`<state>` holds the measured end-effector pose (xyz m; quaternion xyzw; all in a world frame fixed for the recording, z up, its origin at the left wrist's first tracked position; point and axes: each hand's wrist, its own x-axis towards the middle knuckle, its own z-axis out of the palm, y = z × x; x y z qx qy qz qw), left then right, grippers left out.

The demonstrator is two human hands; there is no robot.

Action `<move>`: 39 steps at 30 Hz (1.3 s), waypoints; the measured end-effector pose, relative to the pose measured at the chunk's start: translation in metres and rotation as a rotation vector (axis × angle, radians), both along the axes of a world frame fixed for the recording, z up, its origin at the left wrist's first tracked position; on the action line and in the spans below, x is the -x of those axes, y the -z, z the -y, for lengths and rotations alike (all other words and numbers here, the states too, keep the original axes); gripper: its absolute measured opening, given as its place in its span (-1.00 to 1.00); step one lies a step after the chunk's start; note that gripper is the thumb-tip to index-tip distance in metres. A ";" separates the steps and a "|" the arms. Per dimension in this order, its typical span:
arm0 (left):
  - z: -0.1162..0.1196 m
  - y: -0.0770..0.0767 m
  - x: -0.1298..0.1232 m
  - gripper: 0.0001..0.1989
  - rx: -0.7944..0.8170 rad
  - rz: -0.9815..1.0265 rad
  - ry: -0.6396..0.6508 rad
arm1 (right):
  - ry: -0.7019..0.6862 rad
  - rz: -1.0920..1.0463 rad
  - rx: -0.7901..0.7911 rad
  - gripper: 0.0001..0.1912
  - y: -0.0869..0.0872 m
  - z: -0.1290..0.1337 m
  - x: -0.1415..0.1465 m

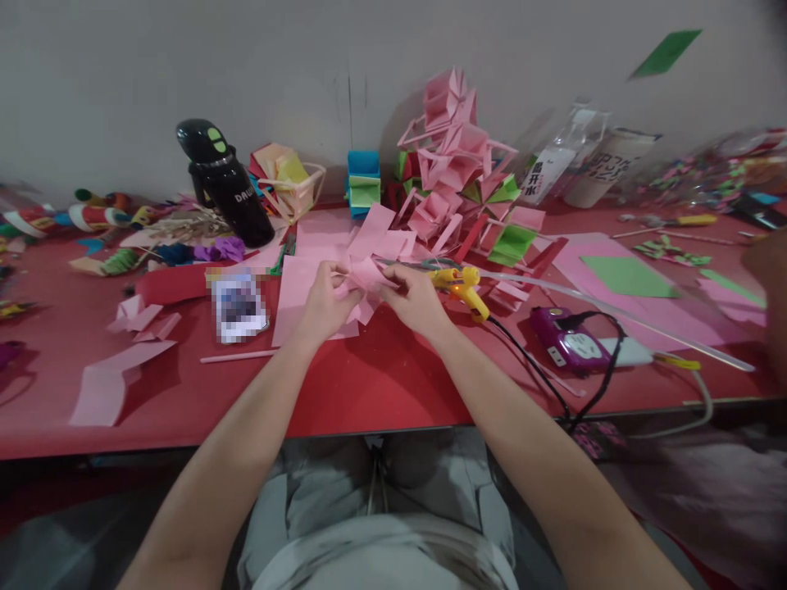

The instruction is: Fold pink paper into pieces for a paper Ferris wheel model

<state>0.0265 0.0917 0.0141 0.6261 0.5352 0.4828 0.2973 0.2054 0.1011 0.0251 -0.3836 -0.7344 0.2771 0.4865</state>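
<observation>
At the red table (375,393), left fingers (330,269) and right fingers (401,272) pinch folded pink paper (367,274); its flaps (366,311) splay.

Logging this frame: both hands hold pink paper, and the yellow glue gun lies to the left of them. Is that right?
Not quite. The head view shows the left hand and right hand holding pink paper, as you say, but the yellow glue gun lies to their right.

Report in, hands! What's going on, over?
Left hand and right hand: both pinching pink paper. Paper: folded, partly hidden. Yellow glue gun: close beside right hand.
</observation>
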 end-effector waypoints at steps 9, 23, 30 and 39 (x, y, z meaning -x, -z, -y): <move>0.002 -0.011 0.000 -0.82 0.018 0.015 0.151 | 0.027 -0.044 -0.039 -0.92 0.005 -0.002 0.000; 0.000 -0.021 0.003 -0.69 0.514 0.640 0.260 | -0.100 -0.322 0.061 -0.94 -0.004 -0.001 -0.005; -0.009 -0.015 0.008 -0.50 0.349 0.689 0.012 | 0.006 -0.134 -0.048 -0.82 0.005 -0.008 -0.006; -0.010 -0.010 0.008 -0.74 0.209 0.596 -0.001 | -0.063 -0.050 0.009 -0.71 0.009 -0.003 -0.002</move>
